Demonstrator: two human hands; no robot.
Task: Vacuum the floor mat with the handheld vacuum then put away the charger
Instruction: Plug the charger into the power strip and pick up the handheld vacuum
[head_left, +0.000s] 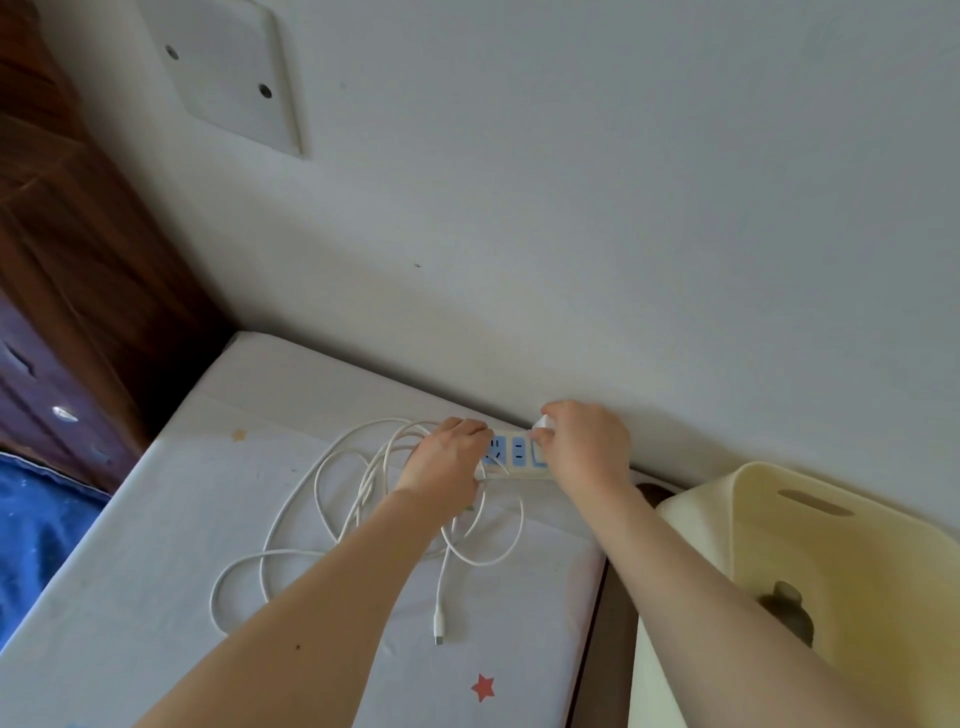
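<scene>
A cream power strip (514, 453) with blue sockets lies on a white padded mat (156, 519) against the wall. My left hand (447, 457) presses down on the strip's left end. My right hand (584, 441) is closed around a small white charger plug (543, 422) at the strip's right end. The charger's white cable (322, 499) lies in loose loops on the mat, and its connector tip (439, 631) rests near my left forearm. The handheld vacuum is not in view.
A pale yellow plastic bin (810, 545) with a handle slot stands at the right, something dark inside it. Dark wooden furniture (62, 270) rises at the left, blue fabric (36, 525) below it. A white wall (571, 208) closes the back.
</scene>
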